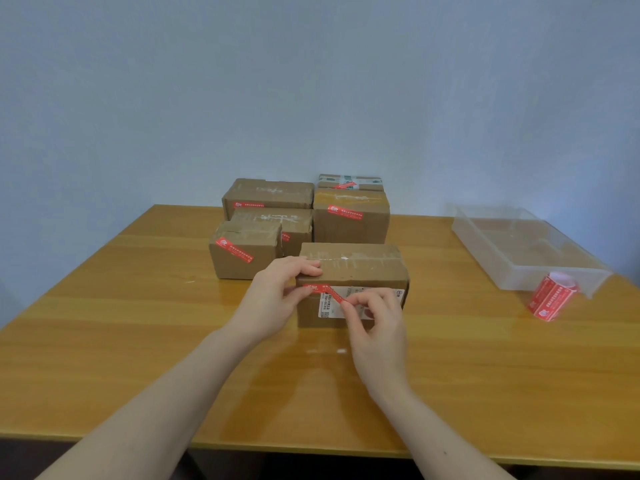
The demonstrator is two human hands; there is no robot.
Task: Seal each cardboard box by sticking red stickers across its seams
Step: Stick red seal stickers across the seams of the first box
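- Carefully, we held a red sticker (327, 294) against the nearest cardboard box (353, 271), just in front of the sealed boxes (273, 220).
- Our left hand (273, 299) pinched its upper end at the box's top edge; our right hand (374, 317) pinched the lower end.
- Pressing from the top edge downward would probably have avoided wrinkles.

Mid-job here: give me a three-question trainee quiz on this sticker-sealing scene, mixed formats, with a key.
1. True or false: the roll of red stickers lies inside the clear plastic tray.
2. Which hand rests fingers on top of the nearest box? A left B right
3. Fill in: both hands hold a red ____ against that box's front.

Key: 1 false, it lies on the table beside the tray. 2 A, the left hand; the right hand pinches lower down. 3 sticker.
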